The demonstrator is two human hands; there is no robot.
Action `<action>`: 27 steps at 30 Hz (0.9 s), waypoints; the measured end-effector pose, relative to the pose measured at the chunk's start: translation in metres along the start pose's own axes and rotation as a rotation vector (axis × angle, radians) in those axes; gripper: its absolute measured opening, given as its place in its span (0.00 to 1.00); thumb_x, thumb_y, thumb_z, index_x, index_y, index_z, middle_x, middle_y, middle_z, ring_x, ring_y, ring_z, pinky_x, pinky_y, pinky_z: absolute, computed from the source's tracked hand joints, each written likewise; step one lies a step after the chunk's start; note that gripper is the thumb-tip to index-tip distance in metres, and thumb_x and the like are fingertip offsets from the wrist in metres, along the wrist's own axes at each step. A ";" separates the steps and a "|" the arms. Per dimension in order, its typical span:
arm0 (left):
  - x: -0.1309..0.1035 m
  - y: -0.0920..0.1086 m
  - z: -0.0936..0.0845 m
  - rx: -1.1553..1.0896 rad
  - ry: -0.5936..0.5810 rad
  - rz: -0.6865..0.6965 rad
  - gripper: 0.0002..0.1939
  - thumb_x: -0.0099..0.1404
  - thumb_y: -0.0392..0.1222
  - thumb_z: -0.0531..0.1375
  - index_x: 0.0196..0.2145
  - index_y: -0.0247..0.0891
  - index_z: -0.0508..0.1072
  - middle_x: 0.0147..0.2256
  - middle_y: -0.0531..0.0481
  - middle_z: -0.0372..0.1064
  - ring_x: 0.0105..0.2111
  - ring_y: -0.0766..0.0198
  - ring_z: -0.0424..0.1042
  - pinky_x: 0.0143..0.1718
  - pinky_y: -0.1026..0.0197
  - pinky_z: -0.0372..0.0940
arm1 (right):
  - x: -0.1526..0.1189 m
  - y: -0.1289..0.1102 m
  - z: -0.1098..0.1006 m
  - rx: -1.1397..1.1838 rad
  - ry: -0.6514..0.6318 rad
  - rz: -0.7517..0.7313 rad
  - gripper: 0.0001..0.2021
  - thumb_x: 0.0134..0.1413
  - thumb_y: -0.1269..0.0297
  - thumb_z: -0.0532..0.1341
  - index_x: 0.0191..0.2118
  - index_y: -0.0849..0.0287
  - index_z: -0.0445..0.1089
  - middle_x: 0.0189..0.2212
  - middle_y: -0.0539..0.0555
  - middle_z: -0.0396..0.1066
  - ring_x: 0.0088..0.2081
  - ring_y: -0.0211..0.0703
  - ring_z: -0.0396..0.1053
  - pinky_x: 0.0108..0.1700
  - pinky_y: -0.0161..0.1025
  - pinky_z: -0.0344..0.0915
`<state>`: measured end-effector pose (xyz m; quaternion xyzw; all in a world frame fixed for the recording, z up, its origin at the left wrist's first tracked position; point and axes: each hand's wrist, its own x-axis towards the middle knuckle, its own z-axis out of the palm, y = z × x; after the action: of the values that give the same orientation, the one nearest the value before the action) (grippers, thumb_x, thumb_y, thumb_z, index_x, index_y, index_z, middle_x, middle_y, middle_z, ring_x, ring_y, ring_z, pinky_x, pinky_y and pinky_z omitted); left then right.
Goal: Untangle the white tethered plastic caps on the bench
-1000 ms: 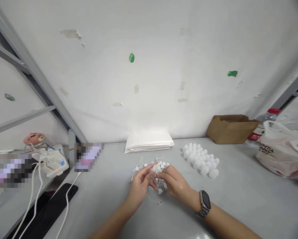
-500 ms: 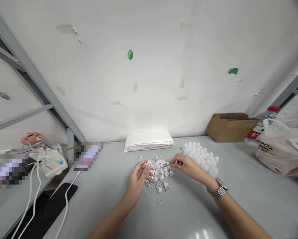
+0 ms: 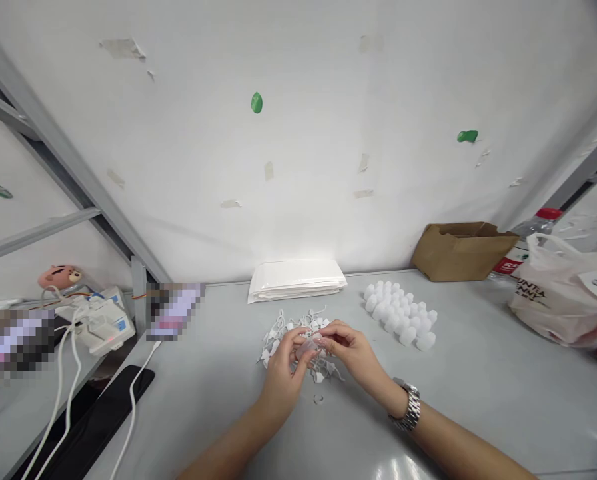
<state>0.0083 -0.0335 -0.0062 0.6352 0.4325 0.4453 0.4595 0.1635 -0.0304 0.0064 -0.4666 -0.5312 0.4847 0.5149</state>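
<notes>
My left hand [image 3: 282, 367] has its thumb and fingers clamped around a translucent piece [image 3: 307, 347], likely to steady it, while my right hand [image 3: 351, 343] pinches its right end; whether a smaller part sits between those fingertips, I can't tell. I hold it just above the loose pile of white parts [image 3: 319, 377], probably so they're within reach. The white rounded pieces [image 3: 401, 310] stand grouped far right, perhaps kept apart from the pile.

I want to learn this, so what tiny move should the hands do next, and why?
Maybe the right hand should press gently while the left hand steadies the cloudy piece, because the left hand holds it and the right fingertips are at its end.
</notes>
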 end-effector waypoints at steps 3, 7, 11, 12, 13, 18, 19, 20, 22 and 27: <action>-0.001 0.002 0.001 -0.053 0.017 -0.027 0.19 0.60 0.42 0.56 0.48 0.42 0.57 0.31 0.52 0.68 0.30 0.64 0.71 0.31 0.61 0.67 | -0.002 0.004 0.004 0.051 0.043 -0.003 0.10 0.41 0.55 0.65 0.27 0.56 0.74 0.27 0.50 0.65 0.30 0.39 0.63 0.32 0.37 0.62; 0.000 0.010 0.002 -0.155 -0.008 -0.097 0.20 0.58 0.42 0.58 0.46 0.41 0.56 0.29 0.53 0.69 0.27 0.65 0.71 0.26 0.63 0.66 | -0.006 0.005 0.005 0.053 0.046 -0.042 0.08 0.44 0.57 0.65 0.29 0.55 0.74 0.28 0.50 0.64 0.31 0.39 0.64 0.34 0.37 0.63; 0.005 0.016 0.000 -0.332 -0.134 -0.207 0.23 0.55 0.42 0.60 0.46 0.39 0.55 0.24 0.54 0.69 0.21 0.66 0.68 0.18 0.66 0.62 | -0.006 0.005 0.001 0.072 -0.077 -0.073 0.07 0.46 0.59 0.64 0.31 0.55 0.75 0.29 0.51 0.63 0.30 0.38 0.65 0.33 0.37 0.65; 0.006 0.017 -0.001 -0.364 -0.181 -0.228 0.24 0.54 0.43 0.60 0.45 0.38 0.55 0.23 0.54 0.69 0.20 0.66 0.68 0.16 0.67 0.61 | -0.005 0.004 -0.001 0.090 -0.134 -0.076 0.07 0.46 0.60 0.64 0.32 0.55 0.75 0.30 0.50 0.62 0.29 0.37 0.65 0.32 0.37 0.66; 0.008 0.017 -0.003 -0.391 -0.231 -0.246 0.25 0.54 0.43 0.61 0.46 0.37 0.55 0.22 0.54 0.69 0.20 0.66 0.68 0.15 0.68 0.59 | -0.003 0.004 -0.003 0.112 -0.199 -0.072 0.07 0.47 0.60 0.64 0.33 0.54 0.75 0.31 0.50 0.61 0.28 0.36 0.66 0.31 0.37 0.66; 0.011 0.021 -0.007 -0.465 -0.362 -0.282 0.27 0.54 0.46 0.61 0.48 0.37 0.55 0.22 0.53 0.69 0.19 0.67 0.67 0.13 0.70 0.56 | 0.003 0.000 -0.011 0.224 -0.420 -0.010 0.09 0.47 0.60 0.63 0.36 0.54 0.75 0.32 0.49 0.59 0.24 0.34 0.66 0.27 0.36 0.67; 0.010 0.021 -0.007 -0.460 -0.352 -0.275 0.28 0.54 0.46 0.61 0.49 0.36 0.55 0.23 0.53 0.70 0.19 0.67 0.67 0.13 0.70 0.56 | 0.004 0.000 -0.011 0.234 -0.399 -0.014 0.10 0.46 0.60 0.64 0.37 0.54 0.74 0.32 0.49 0.59 0.25 0.34 0.66 0.28 0.36 0.67; 0.010 0.022 -0.007 -0.453 -0.336 -0.268 0.29 0.54 0.46 0.62 0.50 0.36 0.54 0.23 0.53 0.70 0.20 0.67 0.68 0.13 0.70 0.56 | 0.004 0.000 -0.011 0.240 -0.365 -0.024 0.10 0.45 0.61 0.65 0.37 0.54 0.74 0.31 0.48 0.59 0.26 0.34 0.65 0.29 0.35 0.67; 0.010 0.022 -0.006 -0.444 -0.303 -0.266 0.32 0.53 0.46 0.63 0.51 0.36 0.53 0.23 0.53 0.70 0.20 0.66 0.68 0.13 0.70 0.56 | 0.004 0.001 -0.009 0.267 -0.296 -0.045 0.09 0.44 0.63 0.66 0.35 0.54 0.74 0.31 0.48 0.60 0.27 0.33 0.65 0.30 0.34 0.66; 0.010 0.021 -0.005 -0.528 -0.302 -0.335 0.34 0.52 0.48 0.64 0.51 0.35 0.55 0.21 0.53 0.69 0.17 0.68 0.66 0.13 0.71 0.51 | 0.001 0.007 0.002 0.432 -0.272 0.029 0.07 0.43 0.61 0.66 0.30 0.56 0.73 0.29 0.47 0.61 0.21 0.32 0.65 0.23 0.33 0.62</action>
<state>0.0082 -0.0275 0.0169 0.4733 0.3279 0.3611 0.7336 0.1611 -0.0290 -0.0006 -0.2839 -0.4732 0.6527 0.5192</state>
